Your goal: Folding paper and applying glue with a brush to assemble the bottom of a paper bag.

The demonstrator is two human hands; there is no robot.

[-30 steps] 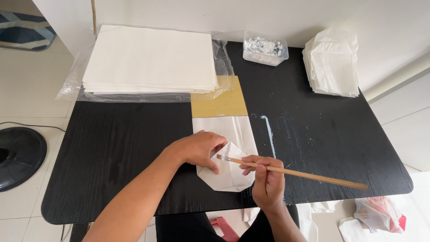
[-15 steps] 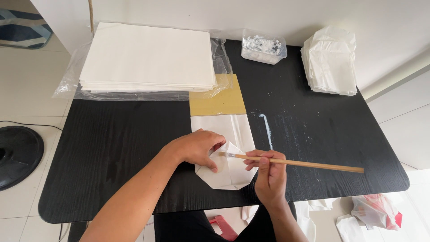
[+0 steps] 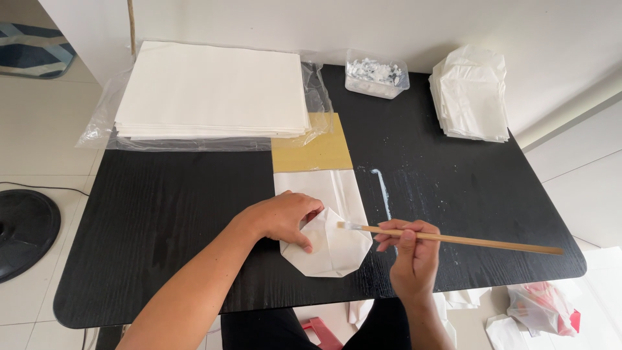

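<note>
Your right hand [image 3: 414, 256] is gripping a long wooden brush [image 3: 453, 238] in closed fingers, its tip reaching the folded white paper bag [image 3: 330, 243] near the front edge of the black tabletop [image 3: 162, 214]. Your left hand [image 3: 285, 217] is pressing flat on the bag, fingers spread. Farther back, a stack of white sheets [image 3: 210, 91] is lying in clear plastic.
</note>
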